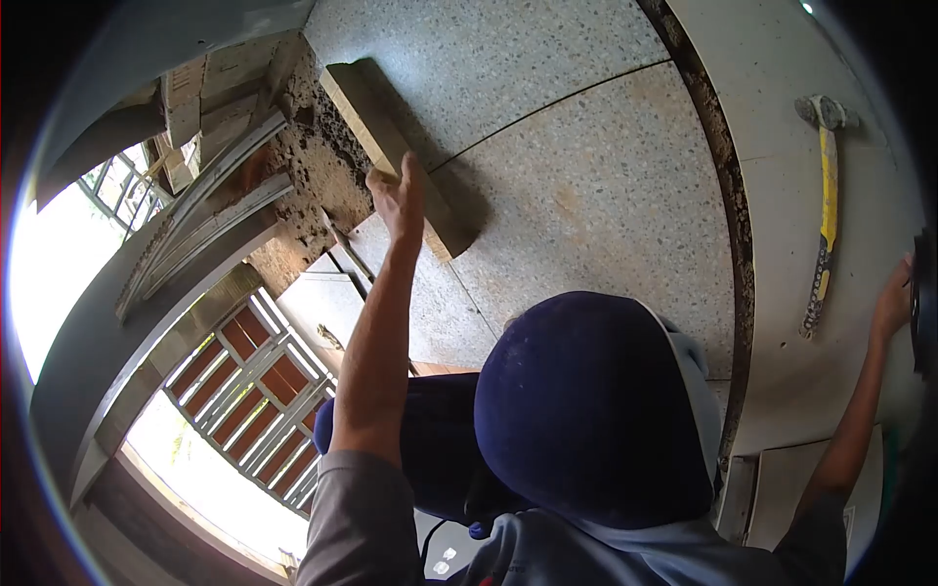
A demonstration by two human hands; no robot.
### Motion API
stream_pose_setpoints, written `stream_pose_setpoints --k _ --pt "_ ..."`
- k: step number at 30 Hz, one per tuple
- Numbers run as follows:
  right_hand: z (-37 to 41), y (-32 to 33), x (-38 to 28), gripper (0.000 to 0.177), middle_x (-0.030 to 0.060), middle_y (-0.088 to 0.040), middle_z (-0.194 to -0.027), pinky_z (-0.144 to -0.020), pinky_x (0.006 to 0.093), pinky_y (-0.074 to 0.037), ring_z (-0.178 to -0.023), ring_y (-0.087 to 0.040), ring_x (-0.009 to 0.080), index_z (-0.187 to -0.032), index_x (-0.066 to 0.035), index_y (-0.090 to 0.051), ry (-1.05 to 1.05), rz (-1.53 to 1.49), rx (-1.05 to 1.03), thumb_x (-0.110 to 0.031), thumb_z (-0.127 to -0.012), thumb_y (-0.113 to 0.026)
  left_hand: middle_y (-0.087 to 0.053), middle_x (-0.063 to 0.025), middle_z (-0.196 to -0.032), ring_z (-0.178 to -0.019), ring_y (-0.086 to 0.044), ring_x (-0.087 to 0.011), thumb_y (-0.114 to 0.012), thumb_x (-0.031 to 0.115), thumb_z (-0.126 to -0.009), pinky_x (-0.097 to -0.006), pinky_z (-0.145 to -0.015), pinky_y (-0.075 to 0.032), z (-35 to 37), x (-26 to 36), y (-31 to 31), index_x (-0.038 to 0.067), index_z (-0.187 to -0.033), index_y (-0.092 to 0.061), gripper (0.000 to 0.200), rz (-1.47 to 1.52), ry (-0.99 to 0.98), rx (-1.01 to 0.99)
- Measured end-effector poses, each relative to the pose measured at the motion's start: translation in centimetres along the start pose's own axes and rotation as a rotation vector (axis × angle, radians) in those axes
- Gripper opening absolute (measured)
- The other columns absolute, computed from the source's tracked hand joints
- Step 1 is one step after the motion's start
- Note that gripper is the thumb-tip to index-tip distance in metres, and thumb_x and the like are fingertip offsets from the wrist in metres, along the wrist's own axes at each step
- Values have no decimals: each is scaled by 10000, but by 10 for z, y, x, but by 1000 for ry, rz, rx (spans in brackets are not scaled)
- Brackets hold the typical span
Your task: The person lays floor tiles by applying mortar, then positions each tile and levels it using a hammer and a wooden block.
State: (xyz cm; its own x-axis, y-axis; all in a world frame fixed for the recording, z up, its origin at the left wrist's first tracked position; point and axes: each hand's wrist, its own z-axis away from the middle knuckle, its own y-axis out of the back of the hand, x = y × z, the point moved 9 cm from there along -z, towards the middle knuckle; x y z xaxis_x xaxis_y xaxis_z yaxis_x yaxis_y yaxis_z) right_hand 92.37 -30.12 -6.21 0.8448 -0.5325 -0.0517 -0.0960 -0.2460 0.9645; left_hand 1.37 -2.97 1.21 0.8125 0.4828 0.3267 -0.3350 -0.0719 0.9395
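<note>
My left hand (397, 203) grips a long squared wooden block (376, 132), its thumb on one side and its fingers over the top. The block lies on speckled grey tiles (586, 186), along the edge of a bare strip of dirt. At the far right, my right hand (891, 301) reaches to a dark object (920, 303) cut off by the view's edge. Its fingers are mostly hidden there. Nearer to that hand than to the left one, a hammer (827, 210) with a yellow and black handle lies on the pale floor.
A dark gap (738, 225) curves between the speckled tiles and the paler floor. A thin stick-like tool (347, 244) lies by the dirt (308, 166). Metal strips (210, 210) and a slatted grille (259, 366) stand at the left. My navy-clad knee (596, 410) fills the lower middle.
</note>
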Motion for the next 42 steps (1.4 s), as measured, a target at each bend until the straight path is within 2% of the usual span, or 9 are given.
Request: stream_pose_setpoints --k 3,9,16,21,24,30,33,36,42 --pt "-3 4 -10 496 150 -643 -1392 -1087 404 -424 -1280 -595 322 -1326 -29 -665 5 -8 12 -421 -1049 -539 -583 -206 -1058 -997 -588 -350 -721 377 -870 -456 -915 -472 21 -40 -10 -78 -1202 -473 615 4 80 -142" --pt "3 -4 4 543 161 -633 -1402 -1098 412 -414 -1295 -583 334 -1341 -25 -651 -30 35 20 -464 -1039 -546 -631 -255 -1051 -988 -620 -412 -629 191 -830 -476 -909 -479 14 -26 -6 -33 -1129 -500 395 62 46 5" --pt "5 -8 13 630 169 -604 -1438 -1107 411 -405 -1313 -565 347 -1387 -32 -616 -30 85 32 -543 -1033 -510 -655 -213 -1037 -969 -642 -375 -688 264 -868 -473 -894 -485 -31 -2 7 -16 -1112 -511 411 112 -58 104" --pt "8 -9 11 661 168 -589 -1455 -1113 414 -402 -1328 -553 353 -1408 -41 -599 -98 75 9 -572 -1031 -486 -670 -216 -1208 -1103 -654 -338 -705 276 -854 -396 -989 -491 -9 -19 3 -28 -1359 -498 625 -127 186 -137" --pt "9 -10 12 673 171 -577 -1468 -1118 414 -400 -1339 -545 354 -1419 -44 -589 -110 85 37 -581 -1027 -486 -673 -217 -1189 -1093 -656 -342 -676 246 -855 -404 -975 -499 -10 -20 4 -24 -1373 -501 610 22 35 -32" --pt "10 -11 11 698 175 -557 -1488 -1129 409 -393 -1355 -533 356 -1437 -52 -575 -135 73 20 -604 -1023 -470 -669 -205 -1201 -1095 -651 -318 -682 244 -855 -398 -981 -498 -39 -27 -2 -22 -1448 -477 681 81 57 5" --pt "8 -12 13 711 176 -552 -1493 -1135 411 -389 -1355 -532 361 -1441 -61 -575 -132 64 58 -623 -1021 -456 -667 -182 -1204 -1072 -638 -274 -719 275 -847 -380 -955 -503 -61 -41 -11 -26 -1419 -509 680 207 111 -75" --pt "13 -12 13 719 177 -560 -1484 -1138 415 -387 -1354 -532 364 -1441 -66 -576 -122 110 37 -633 -1017 -451 -679 -139 -1107 -957 -636 -227 -753 303 -833 -358 -859 -522 -49 -18 5 -26 -1390 -539 681 176 1 -31" --pt "9 -24 28 727 181 -561 -1481 -1138 424 -381 -1358 -524 373 -1443 -65 -572 -123 94 -17 -639 -1017 -441 -654 -89 -902 -762 -613 -198 -730 280 -824 -357 -720 -516 -56 -41 2 -18 -1226 -608 515 121 85 -121"
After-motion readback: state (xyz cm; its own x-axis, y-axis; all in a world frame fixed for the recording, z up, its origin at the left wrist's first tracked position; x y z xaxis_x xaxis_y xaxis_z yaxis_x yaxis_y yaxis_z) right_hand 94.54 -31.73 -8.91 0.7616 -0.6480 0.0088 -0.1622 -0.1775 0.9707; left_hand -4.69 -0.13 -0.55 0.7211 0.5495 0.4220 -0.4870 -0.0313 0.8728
